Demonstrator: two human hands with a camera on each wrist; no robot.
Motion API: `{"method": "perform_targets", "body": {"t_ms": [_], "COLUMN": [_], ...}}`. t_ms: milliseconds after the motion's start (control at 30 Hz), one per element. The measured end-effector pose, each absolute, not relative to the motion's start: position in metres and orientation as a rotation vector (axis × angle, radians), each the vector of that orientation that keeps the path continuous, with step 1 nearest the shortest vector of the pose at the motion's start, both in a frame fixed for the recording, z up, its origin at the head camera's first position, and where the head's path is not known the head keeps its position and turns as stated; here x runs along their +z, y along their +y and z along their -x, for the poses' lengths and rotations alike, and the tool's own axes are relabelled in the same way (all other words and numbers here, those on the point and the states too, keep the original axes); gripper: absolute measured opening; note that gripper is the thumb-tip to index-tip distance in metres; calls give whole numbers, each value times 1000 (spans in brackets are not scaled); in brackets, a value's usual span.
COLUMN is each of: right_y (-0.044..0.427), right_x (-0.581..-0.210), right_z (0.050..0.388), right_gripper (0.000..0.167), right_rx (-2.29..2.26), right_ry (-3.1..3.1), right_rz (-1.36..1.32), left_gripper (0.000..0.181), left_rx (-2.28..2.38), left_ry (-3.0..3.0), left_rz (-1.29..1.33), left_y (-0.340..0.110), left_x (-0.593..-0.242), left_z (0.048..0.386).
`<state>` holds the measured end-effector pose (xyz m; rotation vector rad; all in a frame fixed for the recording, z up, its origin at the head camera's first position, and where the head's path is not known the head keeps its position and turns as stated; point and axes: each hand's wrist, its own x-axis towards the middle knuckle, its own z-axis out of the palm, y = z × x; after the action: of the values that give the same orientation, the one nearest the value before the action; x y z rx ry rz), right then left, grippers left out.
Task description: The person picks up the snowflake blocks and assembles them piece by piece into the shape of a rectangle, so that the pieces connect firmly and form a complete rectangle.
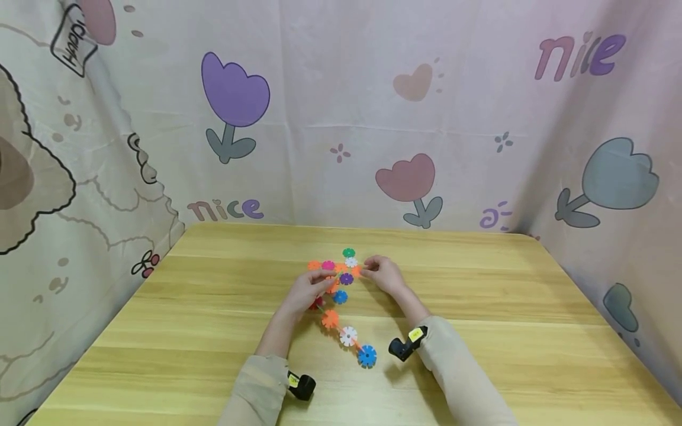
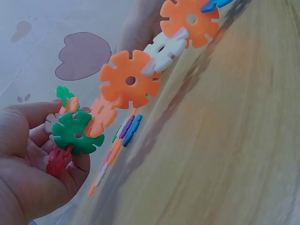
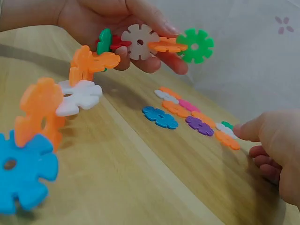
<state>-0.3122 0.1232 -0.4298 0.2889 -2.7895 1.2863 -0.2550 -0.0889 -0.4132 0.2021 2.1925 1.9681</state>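
Observation:
My left hand (image 1: 308, 293) grips one end of a chain of interlocked plastic snowflake discs. A green disc (image 2: 70, 126), a red disc (image 2: 57, 161) and a pale disc (image 3: 140, 42) are by its fingers. From there the chain runs down toward me through orange and white discs to a blue disc (image 1: 367, 355) at the near end. My right hand (image 1: 386, 276) is at the right side of some loose discs, its index finger extended close to a white disc (image 3: 227, 131) and an orange disc (image 3: 228, 140). Whether that finger touches them is unclear.
Several loose discs lie flat on the wooden table (image 1: 479, 296), among them a purple disc (image 3: 199, 125), a blue disc (image 3: 160, 117) and a pink disc (image 3: 188, 105). A printed curtain (image 1: 319, 89) hangs behind the table. Each sleeve carries a black wrist camera (image 1: 407, 344).

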Motion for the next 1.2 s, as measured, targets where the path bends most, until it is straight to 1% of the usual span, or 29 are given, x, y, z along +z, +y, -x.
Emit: {"method": "perform_targets", "body": {"t_ms": [167, 367, 600, 733, 900, 1067, 1200], "right_y": [119, 114, 111, 113, 120, 128, 130], "right_x": [-432, -433, -429, -427, -426, -425, -424], "right_z": [314, 312, 311, 313, 312, 308, 299], "right_gripper": [29, 32, 26, 23, 24, 20, 13], "right_rx": [1175, 1016, 896, 1036, 1215, 1266, 1445], "right_ry": [-2818, -2871, -2915, -2932, -2903, -2855, -2775], "right_rz": [-398, -392, -360, -336, -302, -316, -339], "left_gripper": [33, 33, 32, 32, 33, 33, 33], "left_rx": [1966, 1948, 1956, 1963, 1959, 1968, 1986], "left_ry": [2184, 2161, 2171, 2171, 2172, 2174, 2173], "left_rz": [-208, -225, -229, -244, -241, -221, -209], "left_y": [-89, -89, -87, -88, -89, -89, -90], "left_x": [-408, -389, -385, -388, -390, -407, -415], "left_z": [251, 238, 235, 237, 238, 250, 254]}}
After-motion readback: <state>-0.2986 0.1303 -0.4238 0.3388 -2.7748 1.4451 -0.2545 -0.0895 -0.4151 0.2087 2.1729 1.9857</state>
